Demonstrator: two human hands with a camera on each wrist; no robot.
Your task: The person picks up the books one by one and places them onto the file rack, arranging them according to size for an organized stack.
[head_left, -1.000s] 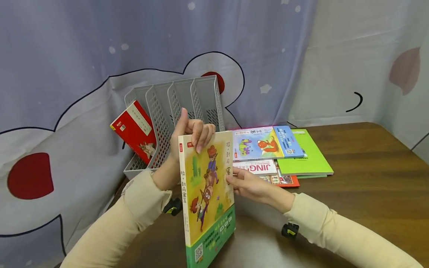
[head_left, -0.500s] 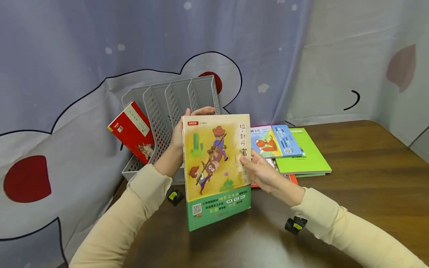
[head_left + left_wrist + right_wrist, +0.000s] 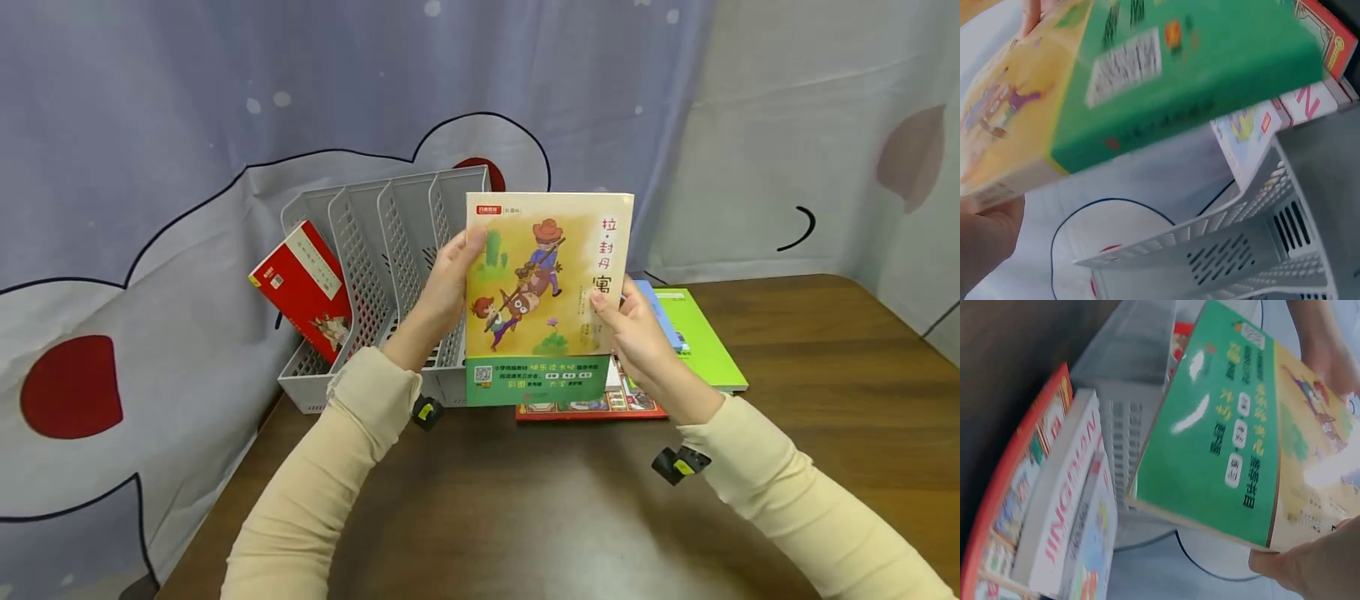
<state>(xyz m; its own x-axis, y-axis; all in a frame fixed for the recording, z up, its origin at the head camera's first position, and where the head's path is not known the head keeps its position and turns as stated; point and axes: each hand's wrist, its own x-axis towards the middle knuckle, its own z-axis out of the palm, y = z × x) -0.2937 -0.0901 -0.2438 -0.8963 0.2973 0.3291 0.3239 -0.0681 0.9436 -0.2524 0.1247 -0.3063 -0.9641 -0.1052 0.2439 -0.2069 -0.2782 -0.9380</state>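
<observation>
A paperback picture book (image 3: 540, 292) with a yellow cover and a green lower band is held up between both hands, its front facing the head camera. My left hand (image 3: 448, 283) grips its left, spine edge, thumb on the cover. On the opposite edge my right hand (image 3: 637, 329) pinches the book, thumb in front and the other fingers hidden behind. The book is raised over the table, overlapping the right end of a grey file rack (image 3: 360, 333) in the head view. In the left wrist view, the book's green spine end (image 3: 1191, 106) hangs above the rack's compartments (image 3: 1222, 256).
A red book (image 3: 307, 292) leans in the rack's leftmost compartment. Right of the rack lie stacked books: a green one (image 3: 705, 350), a blue one (image 3: 660, 317) and a red-edged one (image 3: 592, 412) at the bottom. A patterned curtain (image 3: 300, 83) hangs behind the brown table (image 3: 525, 517).
Both hands have raised the book and moved it right and away. Its cover has turned from angled to facing the head camera. The left hand has shifted from the top corner to the spine edge.
</observation>
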